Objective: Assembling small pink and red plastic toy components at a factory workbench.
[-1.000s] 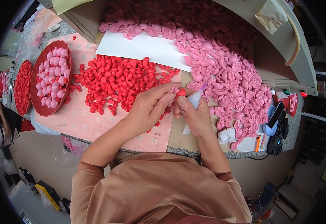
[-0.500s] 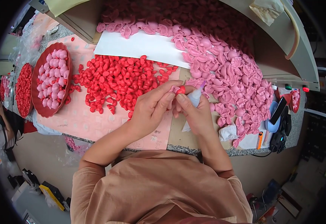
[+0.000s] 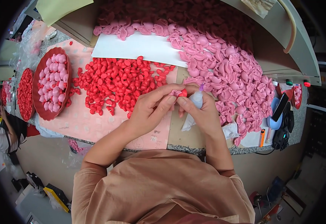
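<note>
Two bare hands meet above the tabletop [image 3: 191, 150], slightly right of the middle of its near edge. The left hand [image 3: 148, 114] is closed, thumb and fingers pinching a ruffled pink piece [image 3: 175, 92]. A glossy red piece [image 3: 184, 92] sits against its right side; whether the two are joined cannot be determined. The right hand [image 3: 206, 112] is also closed — it grips a translucent squeeze bottle [image 3: 197, 100] with a purple tip pointing up, its thumb beside the red piece.

Behind the left hand, a heap of red pieces [image 3: 114, 82] covers part of a pink sheet [image 3: 73, 123]. A larger heap of ruffled pink pieces [image 3: 234, 86] extends from the far side down toward the near edge, right of the hands. Toward the left end stands a scalloped red bowl [image 3: 45, 115] containing pink-and-red pieces [image 3: 52, 82]. Near the right-hand corner — a crumpled white tissue [image 3: 230, 130], an orange-bodied tool [image 3: 262, 138] and a black phone-like device [image 3: 280, 110].
</note>
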### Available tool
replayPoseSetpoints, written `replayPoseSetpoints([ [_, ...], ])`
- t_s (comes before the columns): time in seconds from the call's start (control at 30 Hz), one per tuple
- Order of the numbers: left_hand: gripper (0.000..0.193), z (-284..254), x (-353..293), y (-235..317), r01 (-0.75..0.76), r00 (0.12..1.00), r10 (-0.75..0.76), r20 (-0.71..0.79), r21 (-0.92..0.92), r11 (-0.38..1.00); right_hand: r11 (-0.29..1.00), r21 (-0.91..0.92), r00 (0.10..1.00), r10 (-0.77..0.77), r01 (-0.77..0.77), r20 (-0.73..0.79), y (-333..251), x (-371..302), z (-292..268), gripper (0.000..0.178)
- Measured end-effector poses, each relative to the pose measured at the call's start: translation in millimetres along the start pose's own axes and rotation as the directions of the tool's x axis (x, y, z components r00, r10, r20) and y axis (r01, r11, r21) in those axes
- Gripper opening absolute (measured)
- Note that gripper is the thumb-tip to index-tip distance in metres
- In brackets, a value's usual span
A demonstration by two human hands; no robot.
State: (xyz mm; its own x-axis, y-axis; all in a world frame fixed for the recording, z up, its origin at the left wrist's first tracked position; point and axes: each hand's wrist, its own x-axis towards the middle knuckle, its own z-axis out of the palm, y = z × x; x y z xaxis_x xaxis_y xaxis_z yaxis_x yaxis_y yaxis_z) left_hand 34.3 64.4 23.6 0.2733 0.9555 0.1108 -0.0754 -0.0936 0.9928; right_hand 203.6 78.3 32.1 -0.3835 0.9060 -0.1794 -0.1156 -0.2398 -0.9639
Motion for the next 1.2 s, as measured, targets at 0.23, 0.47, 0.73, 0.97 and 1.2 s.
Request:
replayPoseSetpoints([
  [0.23,0.029,-4,-3,4,0.083,0.996,-0.08,0.034,-0.079,0.993,0.993,0.115,1.0,0.006,-0.009,0.031,7,-1,3,0.019],
  [0.47,0.03,-9,-8,-3,0.153,0.988,-0.147,0.048,-0.164,0.975,0.995,0.093,0.998,-0.043,0.047,-0.054,12,0,18,0.02],
  [0.73,0.031,-12,1,1,0.191,0.981,-0.182,0.069,-0.15,0.97,0.988,0.156,0.997,0.024,-0.013,-0.067,9,4,17,0.021],
  [0.97,0.031,-8,0,6,0.088,0.994,-0.091,0.059,0.049,0.995,0.992,0.114,0.999,0.051,-0.049,-0.008,10,0,9,0.021],
  [1.2,0.03,-13,-6,0,0.175,0.982,-0.153,0.106,-0.242,0.954,0.998,-0.022,0.997,-0.067,0.066,-0.036,13,-2,19,0.019],
])
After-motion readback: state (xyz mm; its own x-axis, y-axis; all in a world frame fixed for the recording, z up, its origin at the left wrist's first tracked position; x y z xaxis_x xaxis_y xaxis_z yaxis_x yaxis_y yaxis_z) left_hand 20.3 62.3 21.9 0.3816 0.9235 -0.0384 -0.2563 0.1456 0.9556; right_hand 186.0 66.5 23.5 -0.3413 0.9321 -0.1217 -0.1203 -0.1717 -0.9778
